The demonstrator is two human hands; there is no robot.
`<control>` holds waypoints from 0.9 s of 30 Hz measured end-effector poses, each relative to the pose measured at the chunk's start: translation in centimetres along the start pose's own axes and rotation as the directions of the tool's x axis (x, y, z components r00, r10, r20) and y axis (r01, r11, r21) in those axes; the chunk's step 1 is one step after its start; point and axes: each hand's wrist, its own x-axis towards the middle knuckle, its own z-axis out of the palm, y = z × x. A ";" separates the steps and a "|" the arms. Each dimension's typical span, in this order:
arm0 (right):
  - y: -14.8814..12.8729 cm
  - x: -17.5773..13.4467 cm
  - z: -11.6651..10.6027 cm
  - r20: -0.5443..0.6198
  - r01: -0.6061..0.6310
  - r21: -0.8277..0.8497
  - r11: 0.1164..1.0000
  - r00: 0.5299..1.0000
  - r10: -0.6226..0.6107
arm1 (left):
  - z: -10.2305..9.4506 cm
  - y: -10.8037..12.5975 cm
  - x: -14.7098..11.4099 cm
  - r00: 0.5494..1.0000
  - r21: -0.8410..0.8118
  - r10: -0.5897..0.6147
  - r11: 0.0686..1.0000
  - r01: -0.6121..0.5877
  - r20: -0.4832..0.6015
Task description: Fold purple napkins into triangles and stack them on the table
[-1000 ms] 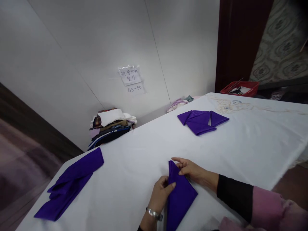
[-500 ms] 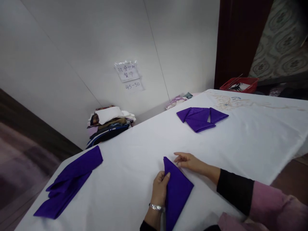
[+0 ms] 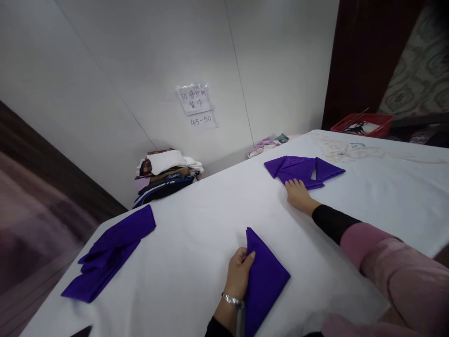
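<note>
purple far cloth (image 3: 296, 167) has the right hand (image 3: 299, 194) newly moved to its edge.

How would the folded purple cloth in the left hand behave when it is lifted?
The purple cloth would probably sag, being fabric, though its folded layers may stiffen it slightly. It might also open, since the left hand grips only one edge.

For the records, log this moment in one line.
left hand: holding near purple cloth | right hand: at edge of far purple cloth
</note>
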 end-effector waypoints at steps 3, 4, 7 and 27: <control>0.4 0.2 0.7 0.003 -0.027 -0.011 1.000 1.000 0.027 | 0.0 -0.1 0.0 1.000 0.007 -0.002 1.000 0.002 -0.001; 0.5 0.2 0.8 0.005 -0.024 -0.011 1.000 1.000 0.024 | 0.0 -0.1 0.0 1.000 0.001 -0.004 1.000 0.004 0.001; 0.7 0.2 1.1 0.016 0.006 -0.006 1.000 1.000 -0.006 | 0.0 -0.2 0.0 1.000 -0.016 -0.008 1.000 0.008 0.009; 2.4 0.0 2.4 -0.019 0.147 -0.001 0.989 0.989 -0.147 | 0.1 0.2 -0.1 1.000 -0.013 -0.017 1.000 0.017 0.022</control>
